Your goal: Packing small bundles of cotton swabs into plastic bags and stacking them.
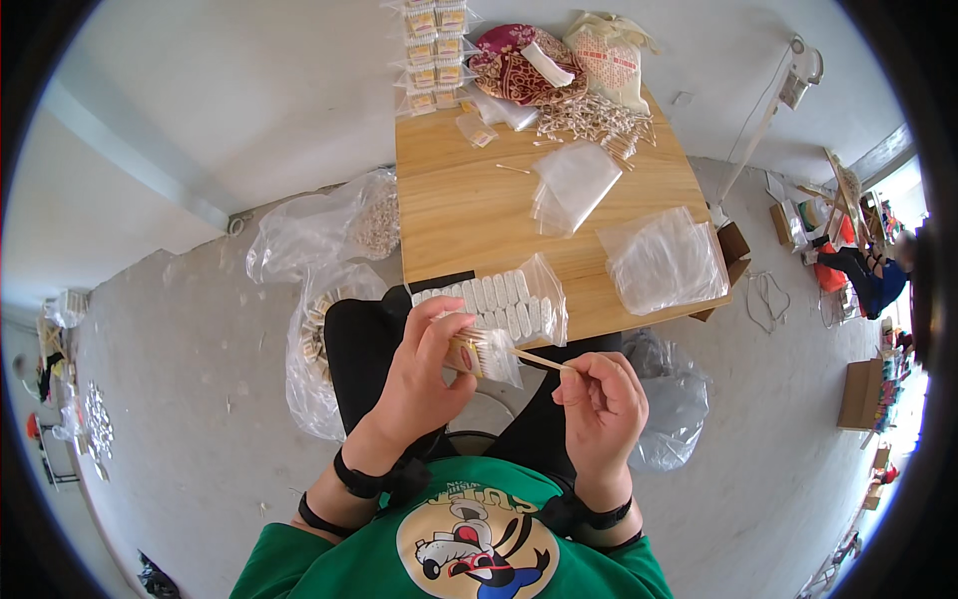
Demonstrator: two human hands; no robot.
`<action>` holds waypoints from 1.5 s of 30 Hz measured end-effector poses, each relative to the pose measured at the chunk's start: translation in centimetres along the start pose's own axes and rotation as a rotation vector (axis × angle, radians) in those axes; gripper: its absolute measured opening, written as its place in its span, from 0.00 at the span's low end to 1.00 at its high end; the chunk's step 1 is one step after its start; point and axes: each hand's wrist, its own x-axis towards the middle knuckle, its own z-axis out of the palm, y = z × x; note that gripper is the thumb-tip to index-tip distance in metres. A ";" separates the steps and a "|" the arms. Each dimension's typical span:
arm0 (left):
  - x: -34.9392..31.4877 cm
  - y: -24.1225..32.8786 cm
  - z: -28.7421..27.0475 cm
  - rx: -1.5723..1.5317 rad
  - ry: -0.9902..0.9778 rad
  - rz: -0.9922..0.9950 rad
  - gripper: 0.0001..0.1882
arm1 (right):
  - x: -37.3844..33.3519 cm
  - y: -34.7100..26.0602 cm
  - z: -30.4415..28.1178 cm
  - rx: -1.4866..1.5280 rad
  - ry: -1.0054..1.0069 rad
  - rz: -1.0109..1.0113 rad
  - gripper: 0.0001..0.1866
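My left hand (424,369) is closed round a small clear bag of cotton swabs (489,356) with a yellowish label, held over my lap at the table's near edge. To its right my right hand (604,404) pinches a single cotton swab (539,358) between thumb and fingertips. The swab points left, its far end at the bag's open side; whether the tip is inside I cannot tell. Just beyond my hands a larger clear bag (554,290) lies on the table edge, with rows of small white bundles (499,295) in it.
On the wooden table (449,200) lie two stacks of clear bags (579,185) (667,265) and a heap of loose swabs (604,125). Filled packs (436,50) stand stacked at the far left. Plastic sacks (309,240) (669,409) flank my legs. A person (873,280) sits far right.
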 end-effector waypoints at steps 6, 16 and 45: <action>0.2 0.2 -0.3 0.109 -0.012 0.083 0.35 | 0.7 -0.4 -0.4 0.009 -0.028 0.044 0.04; 0.2 1.1 0.3 0.094 -0.087 0.089 0.35 | 0.9 0.3 2.0 -0.061 -0.069 -0.035 0.04; -0.1 0.1 0.9 0.004 -0.035 -0.134 0.33 | 0.9 4.2 3.1 0.418 -0.289 0.344 0.11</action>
